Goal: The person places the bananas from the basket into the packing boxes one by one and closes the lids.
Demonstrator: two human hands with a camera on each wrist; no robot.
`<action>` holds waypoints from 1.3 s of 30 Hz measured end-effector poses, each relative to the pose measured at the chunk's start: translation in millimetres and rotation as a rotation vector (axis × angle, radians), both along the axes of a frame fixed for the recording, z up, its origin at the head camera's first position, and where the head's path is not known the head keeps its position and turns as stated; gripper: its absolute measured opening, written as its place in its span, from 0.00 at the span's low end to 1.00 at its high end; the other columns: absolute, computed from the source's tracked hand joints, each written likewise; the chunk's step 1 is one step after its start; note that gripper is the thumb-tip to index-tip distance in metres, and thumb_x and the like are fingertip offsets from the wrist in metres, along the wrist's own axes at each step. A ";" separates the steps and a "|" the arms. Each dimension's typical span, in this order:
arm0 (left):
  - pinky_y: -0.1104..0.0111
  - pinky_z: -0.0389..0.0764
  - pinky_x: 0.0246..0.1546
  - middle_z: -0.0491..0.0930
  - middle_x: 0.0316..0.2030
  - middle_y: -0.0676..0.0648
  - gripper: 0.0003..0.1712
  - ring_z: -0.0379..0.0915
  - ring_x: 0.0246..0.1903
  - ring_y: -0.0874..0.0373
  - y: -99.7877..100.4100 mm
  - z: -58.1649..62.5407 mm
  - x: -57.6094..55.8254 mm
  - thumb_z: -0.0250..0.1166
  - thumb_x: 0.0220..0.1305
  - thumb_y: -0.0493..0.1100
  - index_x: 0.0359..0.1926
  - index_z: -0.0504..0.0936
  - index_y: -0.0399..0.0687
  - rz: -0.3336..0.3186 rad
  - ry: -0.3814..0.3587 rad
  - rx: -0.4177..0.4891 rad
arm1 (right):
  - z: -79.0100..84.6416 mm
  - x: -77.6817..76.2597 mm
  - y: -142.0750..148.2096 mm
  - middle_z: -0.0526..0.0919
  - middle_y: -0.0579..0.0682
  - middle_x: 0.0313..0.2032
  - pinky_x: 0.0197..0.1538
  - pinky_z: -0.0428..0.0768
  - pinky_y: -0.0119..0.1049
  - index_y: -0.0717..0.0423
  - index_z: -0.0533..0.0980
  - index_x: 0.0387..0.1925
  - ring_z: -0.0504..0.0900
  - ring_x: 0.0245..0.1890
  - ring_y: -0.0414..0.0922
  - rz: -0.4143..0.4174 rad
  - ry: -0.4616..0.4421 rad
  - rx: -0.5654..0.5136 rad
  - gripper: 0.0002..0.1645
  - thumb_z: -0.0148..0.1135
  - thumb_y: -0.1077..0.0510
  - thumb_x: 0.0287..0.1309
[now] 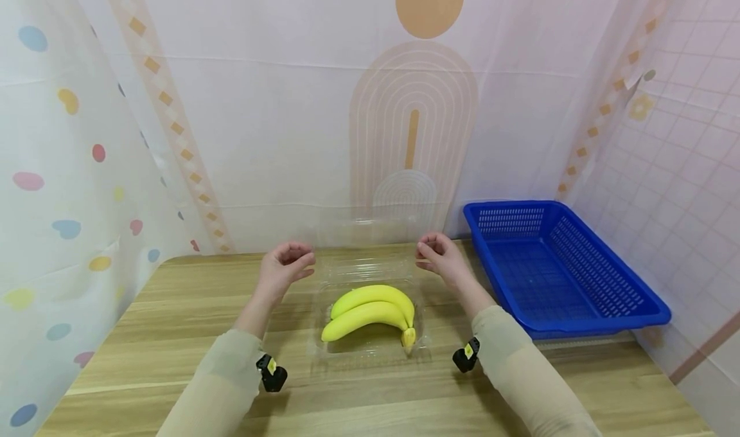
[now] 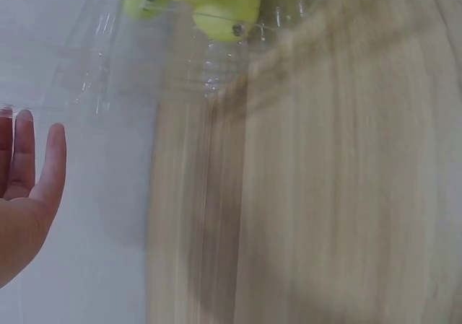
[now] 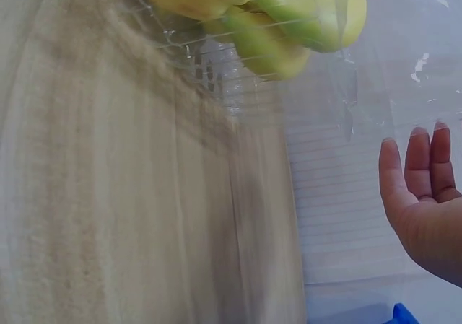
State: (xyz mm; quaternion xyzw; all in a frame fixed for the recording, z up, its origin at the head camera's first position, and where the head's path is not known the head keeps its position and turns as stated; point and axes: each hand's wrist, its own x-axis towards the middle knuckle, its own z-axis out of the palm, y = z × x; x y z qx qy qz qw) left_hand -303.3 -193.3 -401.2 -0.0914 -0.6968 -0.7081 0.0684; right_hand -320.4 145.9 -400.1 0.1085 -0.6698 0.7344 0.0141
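Two yellow bananas (image 1: 370,315), joined at the stem, lie in the base of a clear plastic clamshell box (image 1: 324,353) on the wooden table. The box's see-through lid (image 1: 364,270) is raised behind the bananas. At the lid's left edge, my left hand (image 1: 287,262) pinches it between thumb and fingertips. On the opposite edge, my right hand (image 1: 440,257) grips in the same way. Each wrist view shows fingertips against the lid's rim, with the banana ends (image 2: 224,10) inside the box; the thumbs are hidden there.
A blue plastic basket (image 1: 578,276) with slotted walls stands right of my right forearm. Patterned curtains (image 1: 260,135) hang behind the table (image 1: 173,334) and along both sides. Each wrist wears a small black camera (image 1: 272,373).
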 end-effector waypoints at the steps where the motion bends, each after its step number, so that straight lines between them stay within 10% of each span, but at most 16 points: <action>1: 0.61 0.85 0.43 0.80 0.35 0.52 0.14 0.81 0.38 0.59 -0.1 -0.7 0.2 0.63 0.67 0.29 0.49 0.74 0.23 -0.003 0.012 -0.010 | -0.7 0.5 0.3 0.76 0.48 0.33 0.46 0.84 0.41 0.69 0.69 0.44 0.78 0.35 0.40 0.003 0.011 0.001 0.05 0.53 0.69 0.70; 24: 0.73 0.83 0.39 0.81 0.34 0.49 0.07 0.78 0.36 0.64 -10.5 -16.2 11.5 0.67 0.61 0.27 0.39 0.79 0.27 -0.032 0.281 -0.181 | -10.7 15.9 11.5 0.77 0.54 0.35 0.48 0.82 0.31 0.76 0.69 0.41 0.78 0.37 0.40 0.055 0.215 0.194 0.07 0.57 0.72 0.66; 39: 0.74 0.83 0.42 0.82 0.37 0.53 0.06 0.79 0.39 0.66 -11.5 -17.4 26.6 0.67 0.61 0.26 0.37 0.81 0.36 -0.068 0.267 -0.207 | -13.2 29.2 18.6 0.76 0.52 0.35 0.45 0.78 0.29 0.67 0.72 0.38 0.76 0.39 0.42 0.025 0.317 0.394 0.05 0.61 0.71 0.63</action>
